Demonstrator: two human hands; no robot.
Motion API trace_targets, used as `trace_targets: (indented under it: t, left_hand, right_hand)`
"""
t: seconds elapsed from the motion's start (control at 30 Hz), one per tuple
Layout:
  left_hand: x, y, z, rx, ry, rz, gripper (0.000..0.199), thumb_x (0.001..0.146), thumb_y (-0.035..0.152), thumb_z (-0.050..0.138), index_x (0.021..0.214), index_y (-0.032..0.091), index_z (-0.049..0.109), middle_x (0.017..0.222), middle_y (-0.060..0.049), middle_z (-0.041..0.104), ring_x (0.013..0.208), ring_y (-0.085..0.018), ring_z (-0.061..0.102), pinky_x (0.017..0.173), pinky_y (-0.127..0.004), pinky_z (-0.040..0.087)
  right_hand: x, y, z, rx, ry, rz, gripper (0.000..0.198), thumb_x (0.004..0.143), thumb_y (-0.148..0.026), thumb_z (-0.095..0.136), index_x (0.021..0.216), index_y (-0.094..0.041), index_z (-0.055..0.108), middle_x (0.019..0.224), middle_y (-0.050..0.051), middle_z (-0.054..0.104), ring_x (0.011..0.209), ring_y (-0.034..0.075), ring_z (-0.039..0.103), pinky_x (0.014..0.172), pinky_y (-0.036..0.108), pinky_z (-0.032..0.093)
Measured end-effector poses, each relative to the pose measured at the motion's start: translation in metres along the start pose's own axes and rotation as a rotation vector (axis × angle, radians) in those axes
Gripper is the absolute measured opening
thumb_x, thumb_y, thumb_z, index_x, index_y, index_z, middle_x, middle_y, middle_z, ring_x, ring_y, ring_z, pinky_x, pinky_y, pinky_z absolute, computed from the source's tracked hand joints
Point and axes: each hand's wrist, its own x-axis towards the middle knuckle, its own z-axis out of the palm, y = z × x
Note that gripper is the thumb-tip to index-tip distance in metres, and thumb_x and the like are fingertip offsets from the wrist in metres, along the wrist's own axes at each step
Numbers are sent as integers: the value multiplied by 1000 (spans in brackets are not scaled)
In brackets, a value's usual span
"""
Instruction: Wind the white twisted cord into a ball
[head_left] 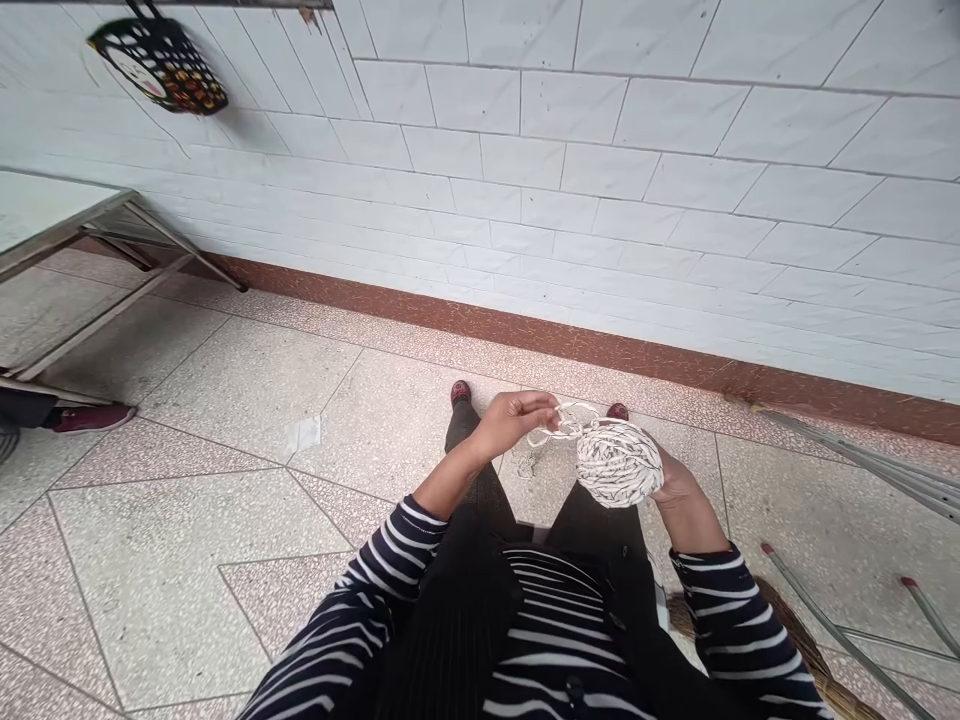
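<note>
A ball of white cord flecked with dark strands (619, 464) rests in my right hand (676, 482), whose fingers curl behind it and are mostly hidden. Loose loops of the cord (577, 418) lead from the ball to my left hand (517, 420). That hand pinches the cord between thumb and fingers, just left of the ball. Below, between my legs, a small tangle of cord (527, 464) shows against the floor.
To the left stands a metal-framed table (90, 215), with another person's red shoe (94, 418) beneath it. A white scrap (304, 434) lies on the floor. Metal legs (832, 615) are at the right. A patterned bag (161, 65) hangs on the tiled wall (525, 155).
</note>
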Motion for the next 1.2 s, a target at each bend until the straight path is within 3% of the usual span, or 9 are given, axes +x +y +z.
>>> trace_targets:
  t: [0.13,0.27,0.33,0.47,0.53,0.63,0.8,1.03,1.2]
  left_hand:
    - [1,-8,15,-278,-192,-131,41,82,36,73,115,14,66,73,-4,73,65,-18,70,71,-30,54]
    - [5,-15,24,-231,-156,-97,40,84,35,70,118,14,67,79,-6,74,71,-18,70,72,-29,54]
    - [5,-17,23,-70,-55,-39,32,88,34,65,111,13,69,81,-6,74,74,-19,70,74,-29,54]
    - [3,-14,13,500,241,177,22,92,31,60,106,17,70,93,-8,74,90,-22,69,83,-34,53]
    - [1,-11,11,732,288,295,23,95,29,57,111,18,67,96,-9,73,91,-23,68,83,-36,53]
    - [-6,-9,15,893,259,433,25,99,27,49,117,17,63,90,-9,70,86,-22,67,80,-36,54]
    - [-20,-13,25,880,194,525,29,102,23,40,124,15,57,91,-10,69,86,-21,67,78,-35,55]
    - [-25,-13,22,937,174,557,28,101,22,41,121,18,62,99,-10,70,99,-22,66,88,-39,54]
    - [-29,-2,22,659,126,478,27,99,29,49,116,18,67,98,-10,72,94,-21,67,85,-37,54]
  right_hand:
    - [1,-6,13,-50,-55,-101,81,40,-40,94,115,-22,69,122,14,70,125,38,56,106,50,43]
    - [2,-8,25,-32,-91,-109,82,46,-39,92,122,-22,66,130,14,66,129,37,52,109,50,40]
    - [1,-8,28,3,-78,-116,80,52,-40,89,125,-23,64,133,14,64,131,36,51,110,50,39]
    - [0,-4,29,59,-77,-95,76,58,-40,85,128,-23,62,132,13,64,128,34,54,110,50,39]
    - [1,-1,29,59,-87,-69,73,57,-39,85,125,-21,64,130,13,65,126,34,56,109,49,40]
    - [4,2,30,77,-67,-82,72,53,-40,87,120,-22,67,127,12,68,127,35,55,109,50,40]
    - [8,2,34,108,-13,-72,68,54,-51,84,115,-25,68,127,11,68,130,37,52,109,55,39]
    - [9,8,43,130,-16,-102,73,55,-58,79,120,-28,65,130,9,65,133,37,49,108,59,39]
    - [2,5,35,92,10,-73,79,46,-57,84,117,-26,67,122,11,70,128,38,53,105,57,43]
